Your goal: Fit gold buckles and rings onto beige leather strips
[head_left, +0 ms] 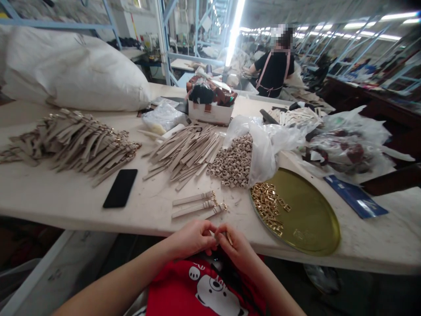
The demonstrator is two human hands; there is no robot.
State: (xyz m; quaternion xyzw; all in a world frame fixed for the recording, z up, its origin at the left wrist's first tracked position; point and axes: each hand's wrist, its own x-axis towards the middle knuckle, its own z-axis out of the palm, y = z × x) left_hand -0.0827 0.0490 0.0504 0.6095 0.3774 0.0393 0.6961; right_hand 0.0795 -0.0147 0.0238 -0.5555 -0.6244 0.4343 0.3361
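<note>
My left hand (194, 239) and my right hand (235, 245) meet fingertip to fingertip at the table's front edge, both closed. A small gold metal piece (229, 238) shows between the fingers of my right hand. What my left fingers pinch is hidden. Just beyond them lie a few short beige straps (193, 199) with gold buckles at their right ends. To the right, a round gold tray (309, 210) holds a heap of loose gold buckles (267, 204). Small beige strap loops (232, 164) spill from a clear plastic bag (265, 153) behind the tray.
Loose beige straps (187, 151) lie mid-table, with buckled straps (79, 142) piled at left. A black phone (120, 188) lies near the front edge. Farther back are a filled white box (210, 114) and a large white sack (72, 70). A person (274, 70) stands beyond.
</note>
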